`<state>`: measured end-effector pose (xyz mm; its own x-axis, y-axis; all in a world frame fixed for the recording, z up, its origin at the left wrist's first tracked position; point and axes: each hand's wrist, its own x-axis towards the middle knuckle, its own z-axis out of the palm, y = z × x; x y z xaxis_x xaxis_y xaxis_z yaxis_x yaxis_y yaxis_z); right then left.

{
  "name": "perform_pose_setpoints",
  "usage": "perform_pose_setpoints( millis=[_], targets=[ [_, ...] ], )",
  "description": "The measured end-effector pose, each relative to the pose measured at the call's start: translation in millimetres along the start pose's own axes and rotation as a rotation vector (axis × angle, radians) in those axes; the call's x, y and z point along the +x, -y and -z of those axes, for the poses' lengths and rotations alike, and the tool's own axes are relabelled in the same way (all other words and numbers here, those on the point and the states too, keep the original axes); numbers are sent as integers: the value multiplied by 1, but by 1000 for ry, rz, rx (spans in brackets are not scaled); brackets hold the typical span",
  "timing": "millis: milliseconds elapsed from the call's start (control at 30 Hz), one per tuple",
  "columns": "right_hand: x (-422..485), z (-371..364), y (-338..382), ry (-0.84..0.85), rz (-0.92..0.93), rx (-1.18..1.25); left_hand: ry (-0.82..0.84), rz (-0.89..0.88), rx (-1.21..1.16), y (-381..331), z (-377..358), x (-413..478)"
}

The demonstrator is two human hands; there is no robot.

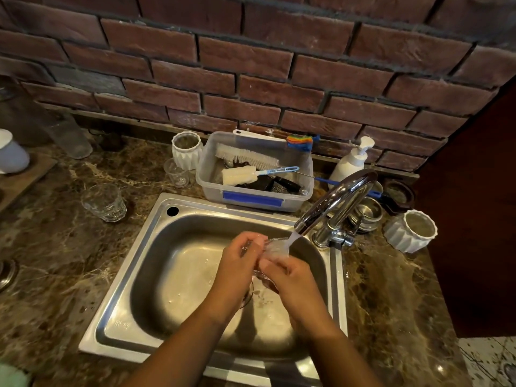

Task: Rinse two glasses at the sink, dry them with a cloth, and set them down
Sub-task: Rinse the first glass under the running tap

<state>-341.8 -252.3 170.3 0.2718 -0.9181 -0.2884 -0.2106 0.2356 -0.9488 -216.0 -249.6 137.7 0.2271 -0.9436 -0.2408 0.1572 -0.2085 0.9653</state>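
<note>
Over the steel sink (156,247), my left hand (237,261) and my right hand (290,277) both hold a clear glass (275,248) tilted under the water running from the chrome faucet (337,196). Much of the glass is hidden by my fingers. A second clear glass (104,202) stands upright on the marble counter left of the sink. A pale green cloth (12,377) shows at the bottom left corner.
Behind the sink stands a plastic tub (252,199) of brushes, with a small glass (177,173) and a white ribbed cup (187,149) to its left. A soap pump (353,160), metal bowls (367,213) and another ribbed cup (413,231) crowd the right.
</note>
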Motion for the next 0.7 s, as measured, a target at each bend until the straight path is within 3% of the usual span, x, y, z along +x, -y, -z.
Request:
perform_pose_setpoints(
  millis=[67,200,267,333,400,467,533,600,700],
  targets=[
    [1,-2,4,-11,3,27,23,2,-54,-1,-2,-1],
    [0,6,4,50,189,-275,123,453,-178,-22,3,7],
    [1,11,2,83,250,-364,135,593,-166,-33,4,10],
    [-1,11,1,70,249,-338,45,488,-98,-34,-3,8],
    [1,7,2,-19,131,-146,-66,175,12,-28,-9,5],
    [3,2,4,-81,-41,136,-74,-75,105,-21,-11,3],
    [3,1,7,-88,-39,186,-47,-96,105,-19,-11,5],
    [1,5,9,-67,107,-12,-60,40,55,-22,-12,8],
    [0,14,7,-17,327,-422,26,490,-139,-31,-9,13]
  ],
)
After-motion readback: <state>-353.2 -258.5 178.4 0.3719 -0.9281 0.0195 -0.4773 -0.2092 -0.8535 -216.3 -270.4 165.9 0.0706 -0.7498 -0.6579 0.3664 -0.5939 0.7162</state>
